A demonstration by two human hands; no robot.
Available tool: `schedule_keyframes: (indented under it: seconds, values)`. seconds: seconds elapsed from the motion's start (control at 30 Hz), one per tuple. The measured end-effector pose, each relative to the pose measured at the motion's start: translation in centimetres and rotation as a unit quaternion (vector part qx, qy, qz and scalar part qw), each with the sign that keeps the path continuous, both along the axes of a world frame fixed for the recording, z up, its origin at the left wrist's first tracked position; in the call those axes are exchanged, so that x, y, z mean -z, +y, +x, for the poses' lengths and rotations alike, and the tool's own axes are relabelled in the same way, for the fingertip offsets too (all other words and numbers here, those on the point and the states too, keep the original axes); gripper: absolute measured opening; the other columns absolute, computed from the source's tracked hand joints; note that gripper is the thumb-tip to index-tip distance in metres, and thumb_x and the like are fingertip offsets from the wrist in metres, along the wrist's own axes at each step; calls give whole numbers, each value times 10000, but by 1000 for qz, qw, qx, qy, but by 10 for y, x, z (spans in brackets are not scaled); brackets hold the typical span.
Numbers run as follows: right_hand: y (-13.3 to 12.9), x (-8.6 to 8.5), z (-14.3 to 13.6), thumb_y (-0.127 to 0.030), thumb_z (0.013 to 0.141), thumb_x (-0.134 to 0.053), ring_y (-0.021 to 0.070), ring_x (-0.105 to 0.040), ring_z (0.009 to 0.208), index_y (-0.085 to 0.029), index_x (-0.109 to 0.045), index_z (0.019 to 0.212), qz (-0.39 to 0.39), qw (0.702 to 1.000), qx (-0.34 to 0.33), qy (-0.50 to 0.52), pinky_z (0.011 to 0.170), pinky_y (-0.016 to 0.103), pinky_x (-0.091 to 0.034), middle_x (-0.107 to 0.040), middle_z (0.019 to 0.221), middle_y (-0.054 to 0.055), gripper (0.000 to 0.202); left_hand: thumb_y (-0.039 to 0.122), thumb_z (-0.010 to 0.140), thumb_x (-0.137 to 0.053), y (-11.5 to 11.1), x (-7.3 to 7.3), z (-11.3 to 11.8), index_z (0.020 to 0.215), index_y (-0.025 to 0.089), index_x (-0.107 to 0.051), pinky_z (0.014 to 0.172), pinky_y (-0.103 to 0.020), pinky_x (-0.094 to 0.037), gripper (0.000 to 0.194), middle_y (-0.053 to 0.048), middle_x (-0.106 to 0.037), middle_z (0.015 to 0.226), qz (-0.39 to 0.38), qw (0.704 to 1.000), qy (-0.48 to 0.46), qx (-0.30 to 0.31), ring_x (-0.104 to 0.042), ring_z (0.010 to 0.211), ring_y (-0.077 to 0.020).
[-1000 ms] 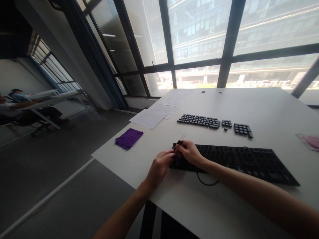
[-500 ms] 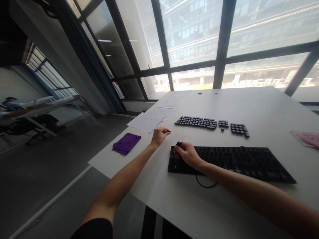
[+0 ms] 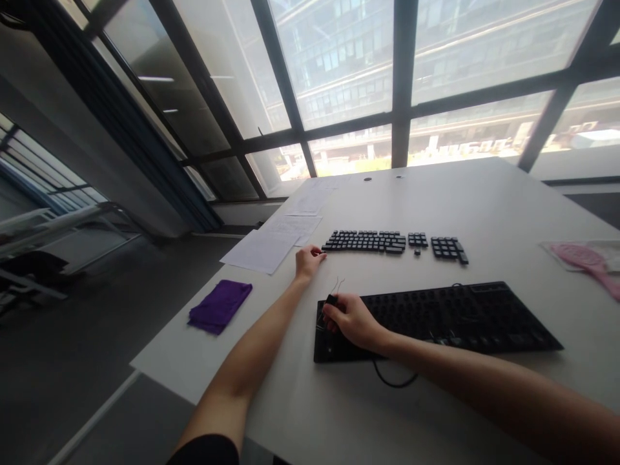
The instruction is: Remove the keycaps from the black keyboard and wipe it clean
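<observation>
A black keyboard base (image 3: 450,316) without most of its keycaps lies on the white table. My right hand (image 3: 352,318) is closed on a small black-handled tool with two thin wires (image 3: 331,299), over the base's left end. Behind it, loose black keycaps are laid out in blocks: a wide main block (image 3: 363,241), a small block (image 3: 417,239) and a number block (image 3: 449,248). My left hand (image 3: 310,261) is pinched at the left end of the main block; what its fingertips hold, if anything, is too small to tell.
A folded purple cloth (image 3: 220,306) lies near the table's left edge, with paper sheets (image 3: 264,248) behind it. At the right is a pink brush-like item (image 3: 584,256) on a clear bag. A black cable (image 3: 394,385) loops in front of the base.
My left hand has moved from open table to the left end of the keycap block. My right hand stays over the base's left end with the tool. The view has turned right.
</observation>
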State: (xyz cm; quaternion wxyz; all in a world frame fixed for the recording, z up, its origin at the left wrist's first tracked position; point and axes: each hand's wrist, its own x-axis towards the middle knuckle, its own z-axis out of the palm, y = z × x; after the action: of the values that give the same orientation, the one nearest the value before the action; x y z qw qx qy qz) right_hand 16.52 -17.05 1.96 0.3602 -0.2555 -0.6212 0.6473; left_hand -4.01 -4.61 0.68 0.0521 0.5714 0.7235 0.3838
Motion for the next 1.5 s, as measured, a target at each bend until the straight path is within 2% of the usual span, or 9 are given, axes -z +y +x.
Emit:
schedule_keyframes:
  seconds: [0.37,0.57,0.67,0.8,0.9,1.0,1.1,1.3,1.5]
  values:
    - [1,-2,1,-332,868,-594,143,-584,544,-166,-583,727,-1,1000,3,3,504,243,-466,-617,631,13,218,266,685,-807,3,3,-2,855,149,-722,730,-289,-504,223,-59,-717,770,-3,1000,-24,-2,-646,701,-181]
    - [3,-15,12,-353,886,-576,154,-576,593,-170,-606,777,45,997,63,27,553,260,-467,-639,682,32,215,240,733,-774,-9,-10,7,991,111,-699,739,-290,-512,298,-116,-714,1005,21,999,-31,13,-636,735,-170]
    - [2,-24,23,-292,883,-571,154,-562,610,-171,-603,773,112,993,-3,-25,578,259,-456,-619,672,18,167,252,800,-712,-31,-24,16,1013,124,-699,749,-276,-515,248,-108,-704,1055,30,998,-26,47,-633,744,-152]
    - [-3,-27,32,-224,889,-542,135,-499,603,-174,-555,705,190,976,-62,-84,570,242,-404,-566,640,-6,192,274,847,-646,-86,-40,34,949,160,-730,664,-241,-509,174,-50,-730,886,-3,991,-16,132,-626,676,-139]
    - [-7,-23,31,-205,885,-540,129,-483,601,-173,-540,691,199,971,-85,-102,568,240,-386,-569,649,-10,196,278,882,-580,-132,-44,44,1030,174,-721,641,-240,-500,229,-30,-722,815,-61,975,-17,214,-625,665,-143]
    - [-8,-21,27,-188,875,-545,131,-496,609,-167,-563,704,204,967,-100,-116,575,242,-385,-594,668,-3,173,244,886,-535,-163,-42,47,998,183,-726,657,-250,-497,229,-35,-721,839,-86,967,-27,237,-627,697,-153]
    - [-8,-21,27,-190,877,-547,136,-513,627,-161,-595,728,215,962,-117,-123,583,244,-392,-619,698,7,159,221,841,-570,-176,-39,46,910,185,-737,646,-249,-485,184,-33,-691,811,-91,962,-25,255,-601,689,-151]
    - [-9,-24,32,-222,881,-587,138,-519,588,-167,-640,765,244,942,-159,-166,546,245,-391,-622,669,-1,139,234,809,-642,-176,-37,42,901,190,-751,694,-251,-487,150,-37,-649,853,-77,951,-20,299,-591,731,-149]
    - [-16,-22,34,-125,883,-582,193,-627,814,-176,-677,847,327,924,-163,-111,753,293,-482,-691,876,49,114,236,846,-633,-186,-39,45,979,184,-730,768,-265,-492,172,-53,-640,947,-72,953,-7,294,-602,835,-168]
